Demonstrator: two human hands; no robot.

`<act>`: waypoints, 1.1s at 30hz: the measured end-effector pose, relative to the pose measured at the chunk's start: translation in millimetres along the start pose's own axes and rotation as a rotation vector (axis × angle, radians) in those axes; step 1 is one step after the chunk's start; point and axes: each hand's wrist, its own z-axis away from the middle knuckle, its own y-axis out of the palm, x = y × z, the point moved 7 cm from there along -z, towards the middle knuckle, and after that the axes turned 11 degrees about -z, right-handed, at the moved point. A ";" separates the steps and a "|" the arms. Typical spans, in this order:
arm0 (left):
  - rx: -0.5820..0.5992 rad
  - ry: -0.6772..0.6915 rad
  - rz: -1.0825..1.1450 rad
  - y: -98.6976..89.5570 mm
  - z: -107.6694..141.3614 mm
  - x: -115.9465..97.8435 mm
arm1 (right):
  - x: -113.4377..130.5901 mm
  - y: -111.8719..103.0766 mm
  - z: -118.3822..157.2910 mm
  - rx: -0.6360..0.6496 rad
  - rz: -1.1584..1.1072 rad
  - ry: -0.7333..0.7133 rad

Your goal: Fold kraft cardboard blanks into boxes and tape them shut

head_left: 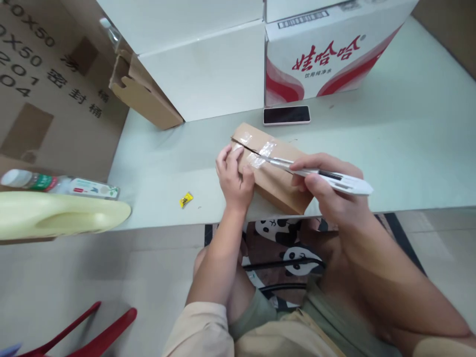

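Note:
A small brown cardboard box (277, 186) lies at a slant on the pale table, with clear tape (267, 148) across its top seam. The near-left end of the box is under my left hand (236, 176), its fingers curled over the top and the edge. In my right hand (330, 181) is a white utility knife (344, 182), gripped between thumb and fingers. Its blade tip touches the taped seam, just right of my left fingers. Part of the seam shows as a dark gap at the left end.
A phone (286, 115) lies behind the box, in front of white cartons (208, 74) and a red-and-white carton (316, 64). A yellow wrapped packet (186, 199) sits to the left. Further left are plastic bottles (63, 184), a pale yellow object (67, 213) and a large carton (55, 74).

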 end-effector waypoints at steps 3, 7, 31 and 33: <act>0.031 0.029 0.008 -2.3 -2.6 3.2 | -6.1 -3.9 0.3 -0.031 0.049 0.023; 0.023 0.049 -0.005 -7.0 -3.5 4.3 | -10.1 -4.8 1.6 -0.058 0.058 0.020; 0.018 0.041 0.051 -7.5 7.1 -5.3 | 17.9 19.8 -10.8 0.096 0.268 -0.058; 0.031 0.034 0.054 -5.9 6.6 -4.0 | 16.4 20.7 -10.3 0.110 0.268 -0.070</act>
